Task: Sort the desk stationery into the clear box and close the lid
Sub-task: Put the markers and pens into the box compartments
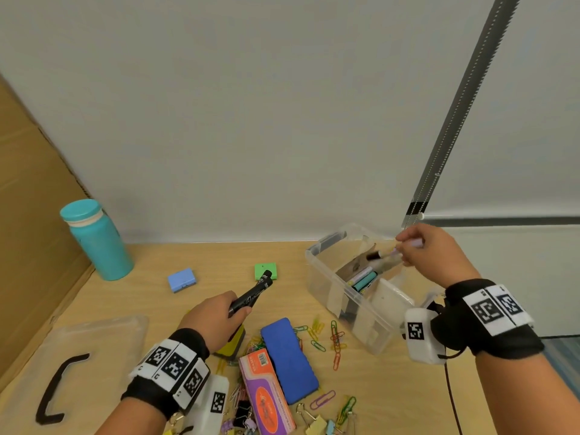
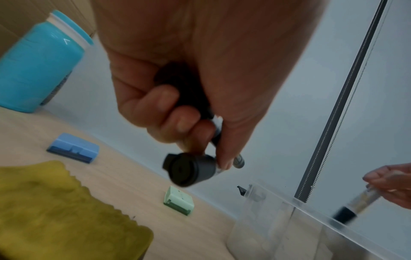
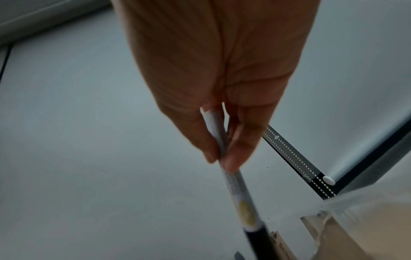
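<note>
The clear box (image 1: 323, 279) stands open at the right of the desk, with several markers lying inside. Over it my right hand (image 1: 417, 246) pinches a pale marker (image 3: 235, 195) with a black cap, cap end angled down into the box. My left hand (image 1: 219, 315) grips two black markers (image 1: 254, 293) at mid-desk, their caps (image 2: 189, 169) pointing away from me. The box's clear lid (image 1: 103, 343) with a black handle lies flat at the left front.
A teal bottle (image 1: 97, 240) stands at the back left. Blue (image 1: 182, 279) and green (image 1: 265, 270) sharpeners lie mid-desk. In front lie a blue eraser (image 1: 288, 359), an orange-purple packet (image 1: 266, 394), a yellow eraser (image 2: 55, 211), paper clips and binder clips. Cardboard lines the left.
</note>
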A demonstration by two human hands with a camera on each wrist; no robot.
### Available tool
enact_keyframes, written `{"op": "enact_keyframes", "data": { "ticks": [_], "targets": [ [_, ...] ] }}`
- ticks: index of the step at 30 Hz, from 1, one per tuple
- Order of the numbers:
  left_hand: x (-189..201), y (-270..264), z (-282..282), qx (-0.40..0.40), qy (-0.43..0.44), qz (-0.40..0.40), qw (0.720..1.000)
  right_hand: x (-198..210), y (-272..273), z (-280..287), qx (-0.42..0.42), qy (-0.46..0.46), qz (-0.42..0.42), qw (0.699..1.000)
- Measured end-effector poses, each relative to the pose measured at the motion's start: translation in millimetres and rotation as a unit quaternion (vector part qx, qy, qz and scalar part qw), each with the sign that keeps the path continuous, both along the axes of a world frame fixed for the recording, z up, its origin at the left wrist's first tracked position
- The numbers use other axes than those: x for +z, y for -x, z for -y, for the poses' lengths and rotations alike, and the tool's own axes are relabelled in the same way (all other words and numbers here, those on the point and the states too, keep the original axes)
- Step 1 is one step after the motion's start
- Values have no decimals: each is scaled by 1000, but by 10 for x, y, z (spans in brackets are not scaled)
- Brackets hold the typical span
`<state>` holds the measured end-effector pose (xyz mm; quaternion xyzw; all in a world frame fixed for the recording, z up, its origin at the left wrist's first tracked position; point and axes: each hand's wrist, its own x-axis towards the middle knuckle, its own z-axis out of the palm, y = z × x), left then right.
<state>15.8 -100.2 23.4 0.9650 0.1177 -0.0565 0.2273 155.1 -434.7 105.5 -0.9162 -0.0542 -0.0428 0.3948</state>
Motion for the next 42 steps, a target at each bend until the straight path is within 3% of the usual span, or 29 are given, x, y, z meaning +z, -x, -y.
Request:
{"op": "enact_keyframes", "data": {
  "ticks": [4, 9, 11, 13, 14, 16, 18, 21, 25, 29, 31, 33, 36, 39, 42],
  "targets": [
    [7, -13, 33, -7, 6, 7, 1000, -46, -39, -92, -43, -112, 26, 992],
    [26, -7, 76, -23, 3, 8, 1000, -214, -236, -284, -64, -105, -155, 980],
    [18, 9, 89, -28, 3, 6, 1000, -226, -282, -278, -55, -82, -186, 978],
    [19, 27, 89, -33, 9, 9, 999, -189, -300, -267, -35, 6, -182, 983],
    [19, 37, 84, -34, 15, 11, 999, -196, -302, -277, -32, -5, -191, 981],
    [15, 58, 69, -35, 33, 17, 999, -222, -307, -322, -35, -119, -206, 971],
    [28, 88, 62, -38, 54, 26, 997, -298, -294, -289, -49, -153, -176, 971],
    [35, 78, 79, -47, 117, 47, 991, -360, -78, -259, -1, -111, -121, 986],
    [134, 31, 276, -83, 257, 71, 960, -346, 371, -448, 114, -123, -99, 981],
    [174, -10, 507, -98, 367, 38, 924, -312, 639, -718, 221, -183, -179, 941],
    [131, -30, 563, -121, 376, 26, 918, -330, 665, -814, 239, -245, -229, 911],
    [119, -28, 604, -135, 363, 28, 921, -346, 683, -854, 241, -277, -231, 901],
    [130, -7, 616, -120, 363, 59, 922, -279, 636, -749, 205, -278, -179, 921],
    [101, 35, 532, -62, 404, 47, 911, -201, 398, -497, 40, -252, -67, 964],
    [30, 60, 434, -20, 424, 23, 905, -197, 124, -313, -98, -196, 35, 975]
  ]
}}
